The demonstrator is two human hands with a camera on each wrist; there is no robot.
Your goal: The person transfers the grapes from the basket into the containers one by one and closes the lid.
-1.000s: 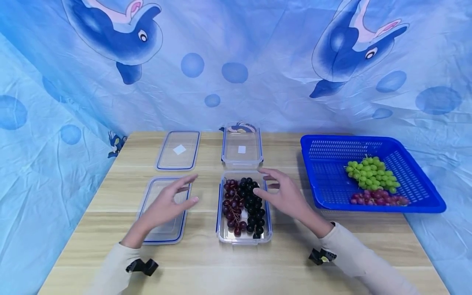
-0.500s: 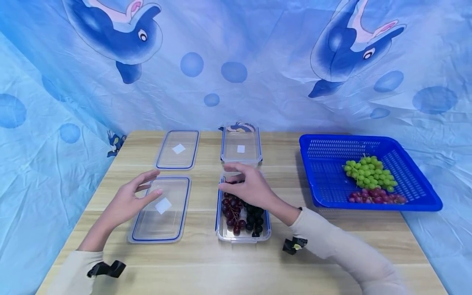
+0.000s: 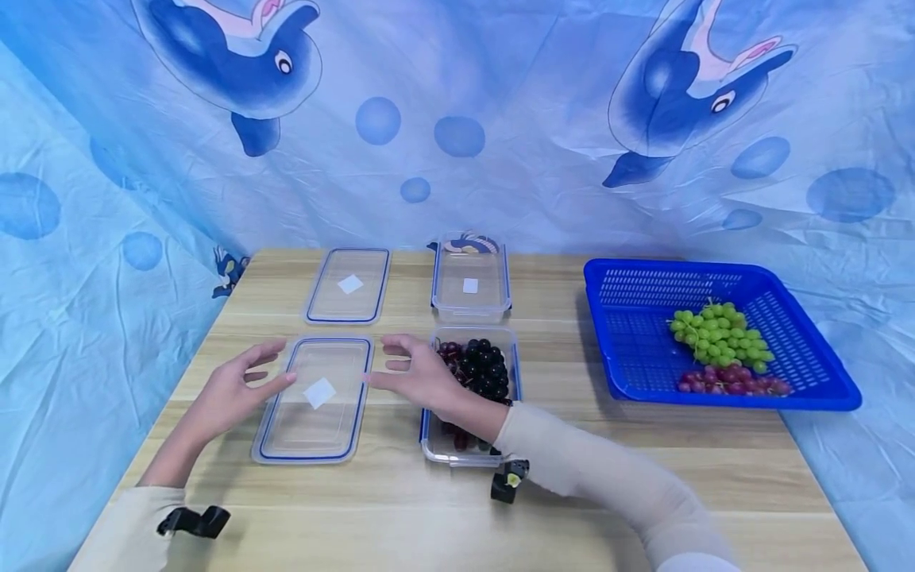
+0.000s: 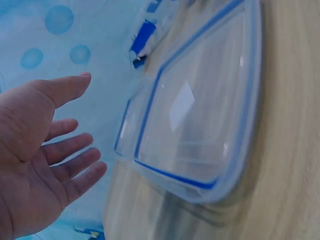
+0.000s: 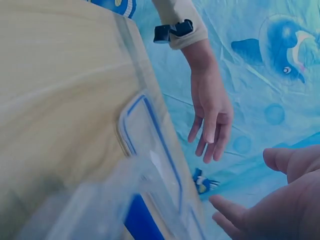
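A clear rectangular lid with a blue seal and a white square sticker (image 3: 314, 429) lies on the table. My left hand (image 3: 232, 389) hovers at its left edge, fingers spread and relaxed. At the opposite edge is my right hand (image 3: 422, 377), thumb and fingers apart, fingertips right by the rim. The right forearm crosses over a clear food container (image 3: 457, 459) holding dark red grapes (image 3: 461, 438) and black grapes (image 3: 486, 369); part of the fruit is hidden beneath it. In the left wrist view the palm (image 4: 35, 170) faces the lid with nothing in it.
Behind stand a second clear container (image 3: 470, 306) and, left of it, another blue-sealed lid (image 3: 343, 306). A blue plastic basket (image 3: 632, 338) on the right holds green grapes (image 3: 722, 334) and red grapes (image 3: 732, 381). A dolphin-print curtain (image 3: 529, 206) closes off the back.
My right hand has swept left from the grape container's right side, over the fruit, to the near lid. My left hand has drawn back from above that lid to its left edge.
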